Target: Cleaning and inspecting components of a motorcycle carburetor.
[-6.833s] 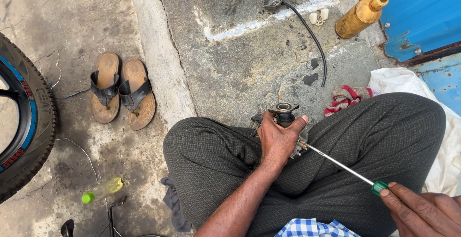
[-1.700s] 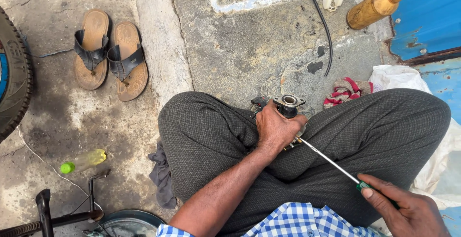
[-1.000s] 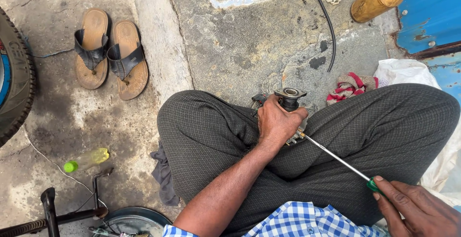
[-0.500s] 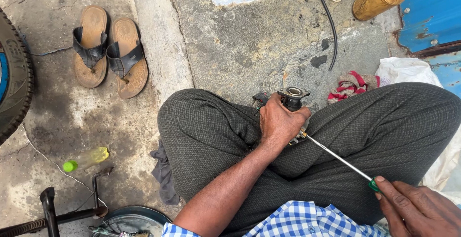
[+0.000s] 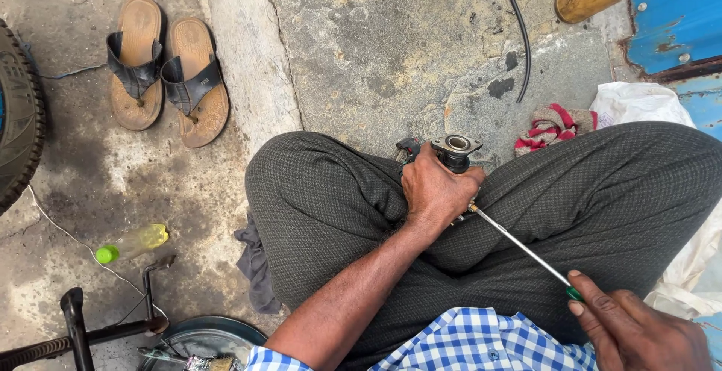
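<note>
Your left hand (image 5: 435,190) is closed around a small metal engine part (image 5: 456,149), pinning it in the fold of your crossed legs; only its round flanged port shows, just beyond your knuckles, so the rest of the part cannot be judged. Your right hand (image 5: 639,333) is wrapped around the green handle of a long screwdriver (image 5: 519,245), whose shaft runs from that hand up to a point just under your left palm; the tip is hidden there, so I cannot confirm it is seated. Recommendation: keep the shaft in line with the fastener, press along its axis as you turn, and brace the part against your leg so it cannot twist. In my judgement the risk is a slip, since your left fingers lie right beside the tip; keep them off its path. The red striped rag (image 5: 553,127), just past the left hand on the concrete floor, is within reach for wiping.
</note>
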